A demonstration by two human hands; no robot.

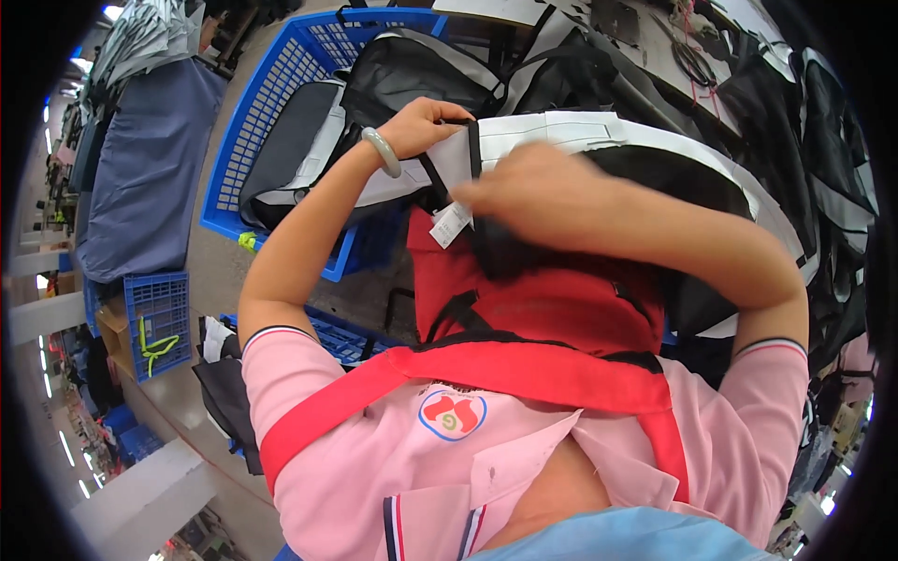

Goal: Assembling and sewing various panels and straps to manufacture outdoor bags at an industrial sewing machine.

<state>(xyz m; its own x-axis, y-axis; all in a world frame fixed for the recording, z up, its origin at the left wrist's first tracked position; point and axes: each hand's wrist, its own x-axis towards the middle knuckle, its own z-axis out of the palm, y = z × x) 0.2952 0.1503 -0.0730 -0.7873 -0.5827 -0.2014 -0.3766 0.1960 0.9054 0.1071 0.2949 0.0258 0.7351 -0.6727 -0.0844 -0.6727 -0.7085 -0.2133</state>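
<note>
**Black and white bag held up between both hands**

Black and white fabric fills the space in front of the person: a bag (599,140) lifted close to the chest, above a red apron (524,309) worn over a pink shirt (524,458). The left hand (426,122) is closed on the bag's white edge, fingers curled over the top, with a pale green bangle (382,151) on the wrist just below it. The right hand (524,192) lies against the bag just to the right of the left hand; it is blurred, so I cannot tell how far its fingers are closed or whether it grips the fabric. A small white tag (450,224) hangs from the bag just below and between the two hands. Beyond the left hand, a blue crate (271,103) holds more black and grey bags (299,140). To the right of the right hand, a heap of black bags (795,140) lies piled up.
</note>
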